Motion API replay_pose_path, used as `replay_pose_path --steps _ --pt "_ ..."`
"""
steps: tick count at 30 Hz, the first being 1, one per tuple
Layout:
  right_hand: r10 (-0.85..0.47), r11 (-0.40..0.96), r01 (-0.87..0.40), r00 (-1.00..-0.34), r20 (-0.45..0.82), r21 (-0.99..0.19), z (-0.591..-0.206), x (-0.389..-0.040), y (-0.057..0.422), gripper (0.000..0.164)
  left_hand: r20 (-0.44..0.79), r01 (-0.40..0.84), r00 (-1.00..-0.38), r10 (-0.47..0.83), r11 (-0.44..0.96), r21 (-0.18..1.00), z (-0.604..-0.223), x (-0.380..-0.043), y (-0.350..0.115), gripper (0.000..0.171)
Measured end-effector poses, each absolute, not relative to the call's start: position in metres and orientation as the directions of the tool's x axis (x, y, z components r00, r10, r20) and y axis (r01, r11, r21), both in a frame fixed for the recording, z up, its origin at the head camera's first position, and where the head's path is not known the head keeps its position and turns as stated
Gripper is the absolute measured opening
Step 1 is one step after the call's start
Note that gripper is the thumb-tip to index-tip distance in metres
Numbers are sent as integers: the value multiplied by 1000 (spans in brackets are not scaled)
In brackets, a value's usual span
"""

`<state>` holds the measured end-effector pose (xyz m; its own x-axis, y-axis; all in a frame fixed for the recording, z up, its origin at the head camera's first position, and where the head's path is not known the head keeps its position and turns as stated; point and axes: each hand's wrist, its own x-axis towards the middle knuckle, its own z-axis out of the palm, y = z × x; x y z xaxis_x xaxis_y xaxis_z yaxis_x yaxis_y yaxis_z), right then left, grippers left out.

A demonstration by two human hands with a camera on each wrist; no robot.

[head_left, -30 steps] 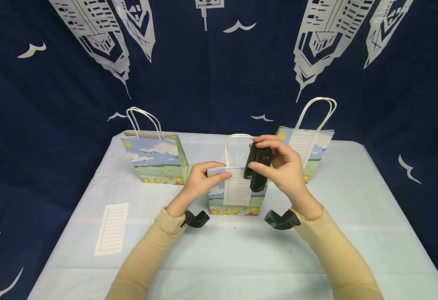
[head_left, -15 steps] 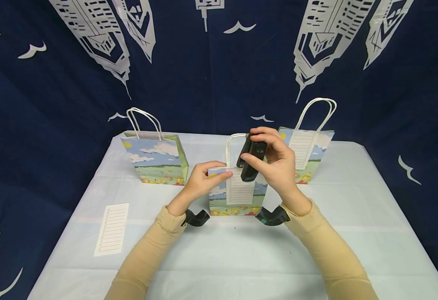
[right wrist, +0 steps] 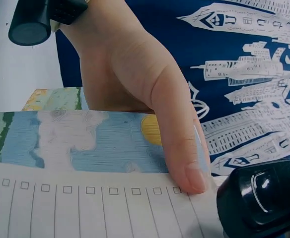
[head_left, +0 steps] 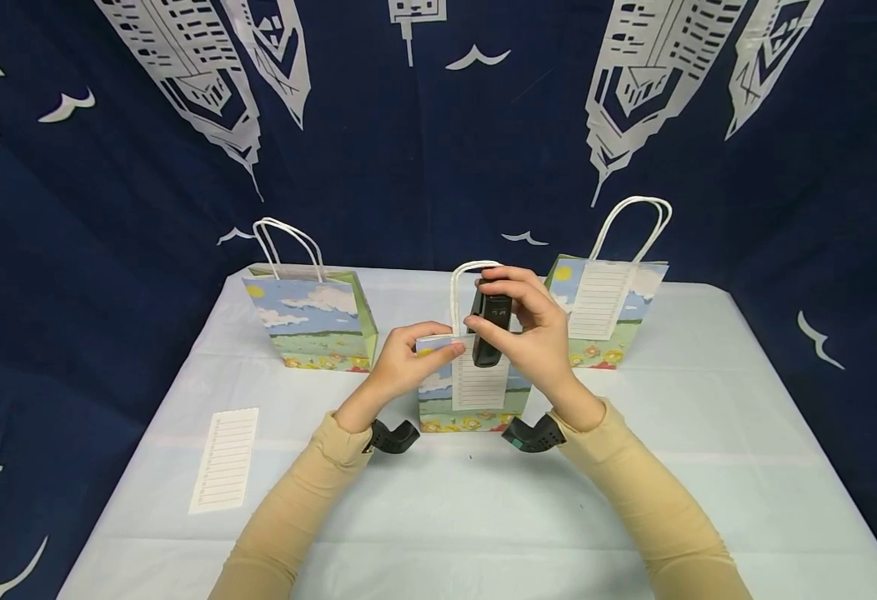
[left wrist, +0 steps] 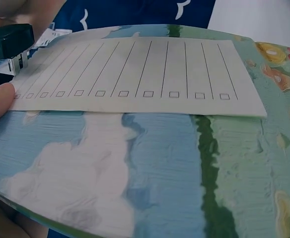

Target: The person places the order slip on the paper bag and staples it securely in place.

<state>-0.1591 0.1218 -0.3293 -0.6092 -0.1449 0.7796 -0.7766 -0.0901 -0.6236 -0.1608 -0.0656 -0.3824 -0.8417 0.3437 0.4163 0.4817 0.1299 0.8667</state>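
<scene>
At the middle of the table stands a small paper gift bag (head_left: 438, 404) printed with sky, clouds and flowers. A lined checklist slip (head_left: 479, 385) lies against its front, its top at the bag's upper edge. My left hand (head_left: 407, 360) pinches slip and bag edge together at the upper left, the thumb (right wrist: 192, 173) over the paper. My right hand (head_left: 532, 337) holds a black stapler (head_left: 492, 321) upright at the bag's top edge. In the left wrist view the stapler's end (left wrist: 8, 47) is right at the slip's top. The right fingers behind the stapler are partly hidden.
Another gift bag (head_left: 307, 317) stands at the back left. A third bag (head_left: 603, 342) with a slip (head_left: 601, 300) on its front stands at the back right. One loose checklist slip (head_left: 224, 460) lies flat on the table at left. A dark blue printed curtain (head_left: 423, 167) hangs behind.
My right hand has moved left with the stapler, bringing it from the bag's right side to the slip's top edge. My left hand has stayed in place.
</scene>
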Motion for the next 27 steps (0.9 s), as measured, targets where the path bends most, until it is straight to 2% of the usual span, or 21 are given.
replay_pose_path --steps 7,15,21,27 --pt "-139 -78 -777 -612 778 -625 -329 -158 122 34 409 486 -840 356 159 860 -384 -161 -64 30" --pt "-128 -83 -766 -626 769 -638 -327 -158 120 37 461 533 -800 383 101 840 -360 -147 -62 27" --pt "-137 -96 -753 -638 758 -651 -326 -158 118 35 436 508 -806 399 92 856 -360 -147 -63 27" --pt "-148 -42 -754 -645 750 -656 -326 -158 118 44 479 547 -799 363 108 830 -361 -146 -60 24"
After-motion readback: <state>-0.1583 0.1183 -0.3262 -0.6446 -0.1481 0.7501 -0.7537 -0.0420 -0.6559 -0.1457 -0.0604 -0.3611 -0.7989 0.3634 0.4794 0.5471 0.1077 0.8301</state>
